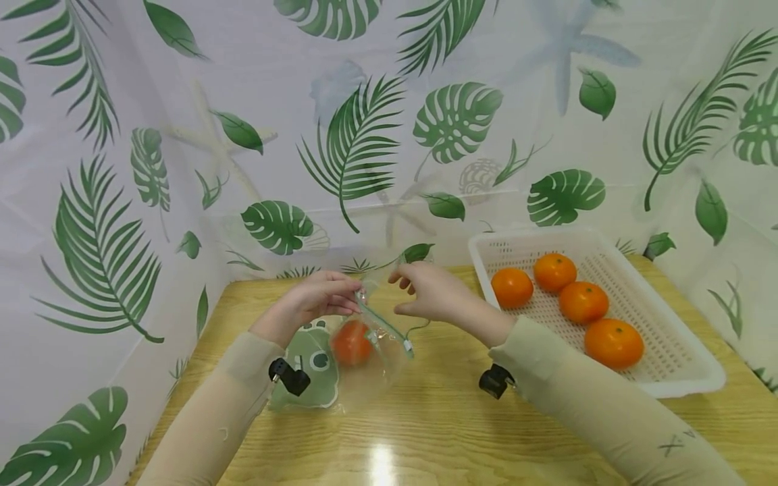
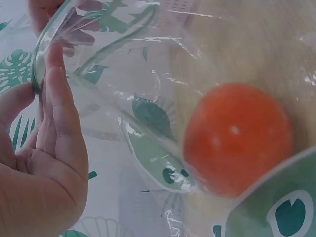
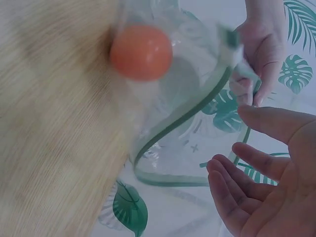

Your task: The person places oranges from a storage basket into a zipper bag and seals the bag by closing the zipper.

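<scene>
A clear zip-top bag (image 1: 389, 325) with a green rim and a green cartoon animal print stands with its mouth spread apart. Inside it lies one mandarin (image 2: 239, 140), seen through the plastic. My left hand (image 1: 319, 297) pinches the bag's rim between thumb and fingers at the left end of the mouth. Across the mouth, my right hand (image 3: 269, 180) has its thumb and fingers spread apart beside the rim, with nothing gripped. Whether a right fingertip touches the plastic I cannot tell. A small slider (image 1: 408, 345) sits at the near end of the zip.
On the right of the wooden table (image 1: 462, 432) stands a white perforated basket (image 1: 687, 378) with several mandarins (image 1: 583, 302) in it. A leaf-patterned cloth (image 1: 389, 155) hangs behind and along the sides of the table.
</scene>
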